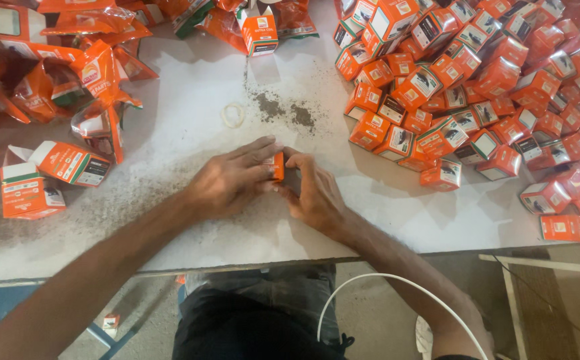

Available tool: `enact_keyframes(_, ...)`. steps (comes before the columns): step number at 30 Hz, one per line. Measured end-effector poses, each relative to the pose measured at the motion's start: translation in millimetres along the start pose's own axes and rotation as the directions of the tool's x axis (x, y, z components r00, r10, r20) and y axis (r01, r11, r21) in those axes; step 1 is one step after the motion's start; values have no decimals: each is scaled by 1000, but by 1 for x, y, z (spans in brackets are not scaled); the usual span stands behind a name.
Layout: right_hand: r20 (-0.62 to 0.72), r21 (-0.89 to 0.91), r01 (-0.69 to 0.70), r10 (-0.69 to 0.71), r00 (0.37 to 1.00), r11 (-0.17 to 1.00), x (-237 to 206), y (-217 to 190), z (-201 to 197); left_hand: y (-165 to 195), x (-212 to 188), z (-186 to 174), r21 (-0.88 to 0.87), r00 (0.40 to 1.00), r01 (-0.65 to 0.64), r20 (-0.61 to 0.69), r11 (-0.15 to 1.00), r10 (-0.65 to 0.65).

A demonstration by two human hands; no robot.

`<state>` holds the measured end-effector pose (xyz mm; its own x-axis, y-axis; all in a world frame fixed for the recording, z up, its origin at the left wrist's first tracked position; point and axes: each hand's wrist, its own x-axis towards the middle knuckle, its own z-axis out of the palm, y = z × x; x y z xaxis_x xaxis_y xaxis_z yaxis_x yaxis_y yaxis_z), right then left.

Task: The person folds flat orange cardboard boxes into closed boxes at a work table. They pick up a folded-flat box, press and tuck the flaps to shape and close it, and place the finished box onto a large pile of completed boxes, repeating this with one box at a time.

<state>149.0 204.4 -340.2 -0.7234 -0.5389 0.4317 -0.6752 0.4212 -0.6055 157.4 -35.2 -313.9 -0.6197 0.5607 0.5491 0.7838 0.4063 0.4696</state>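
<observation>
Both hands, the left hand [233,179] and the right hand [316,193], are pressed together around one small orange box [277,165] at the middle of the tabletop [190,113], probably to steady it. A heap of finished boxes [476,100] lies at upper right, within easy reach.

soft even overhead light, faint shadows, slight blur at edges

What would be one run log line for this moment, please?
left hand: on small orange box | right hand: on same box | table: white | right: pile of closed boxes
</observation>
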Motion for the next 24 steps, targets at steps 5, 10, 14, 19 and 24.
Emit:
enact_keyframes(5,-25,-14,104,-104,994,994,7,-14,-5,8,0,-13,186,993,-26,122,982,3)
enact_keyframes(10,-91,-196,118,-138,986,973,27,-17,-15,-1,-2,-15,145,999,-17,32,989,12)
enact_keyframes(14,-408,-501,-77,-156,900,862,38,-2,-48,-51,34,-18,193,963,202,-215,960,-160)
enact_keyframes(19,-274,-199,-16,-39,961,980,30,15,-31,-110,127,-22,537,951,276,-270,797,-148)
enact_keyframes(24,-231,567,-66,235,944,821,38,52,-6,-57,110,11,383,998,-56,0,922,60)
